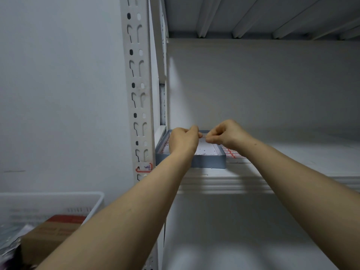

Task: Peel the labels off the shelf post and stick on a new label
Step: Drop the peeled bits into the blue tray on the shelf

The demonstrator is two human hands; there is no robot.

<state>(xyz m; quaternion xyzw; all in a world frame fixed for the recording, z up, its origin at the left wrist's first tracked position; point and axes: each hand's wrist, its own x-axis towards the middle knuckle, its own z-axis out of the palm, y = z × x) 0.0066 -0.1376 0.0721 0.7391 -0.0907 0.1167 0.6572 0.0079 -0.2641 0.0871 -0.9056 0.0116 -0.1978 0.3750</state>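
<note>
— What is seen around the work, and what is hidden?
— A white plastic basket [58, 199] is seen at lower left, with a brown cardboard box [48, 234] against it. On the shelf [282, 172], a shallow box [210, 162] is set just beside the shelf post [139, 94]. A label sheet [232, 153] lies at its right side, and both are partly covered by the wrists.
— How are they made?
— The post is white painted metal, punched with keyhole slots and oval holes. The shelf edge is ribbed. The shallow box is grey-blue, its pale floor speckled with scraps.
— And the hands?
— Both are held over the shallow box, fingers curled. A thin red-edged strip [204, 136] is pinched between the left hand [184, 141] and the right hand [227, 136]. One handwritten label [145, 168] is stuck low on the post, level with the shelf
</note>
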